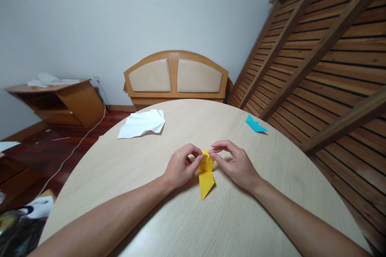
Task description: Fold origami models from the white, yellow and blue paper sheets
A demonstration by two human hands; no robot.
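Note:
A piece of yellow folded paper [206, 182] stands out in front of me over the table, its lower end tapering to a point. Its upper part is creased into smaller folds. My left hand [184, 165] pinches the upper left edge between thumb and index finger. On the other side, my right hand [237, 165] has its thumb and a fingertip at the upper right edge, with the index finger arched just above. Farther off to the right lies a blue folded paper shape [255, 124], touched by neither hand.
The round wooden table [193, 108] carries a creased white sheet [143, 123] at back left. Beyond it stands a headboard [176, 74] against the wall. Wooden slats [325, 48] lean at the right. A low cabinet [75, 100] and a cable [81, 141] are at left.

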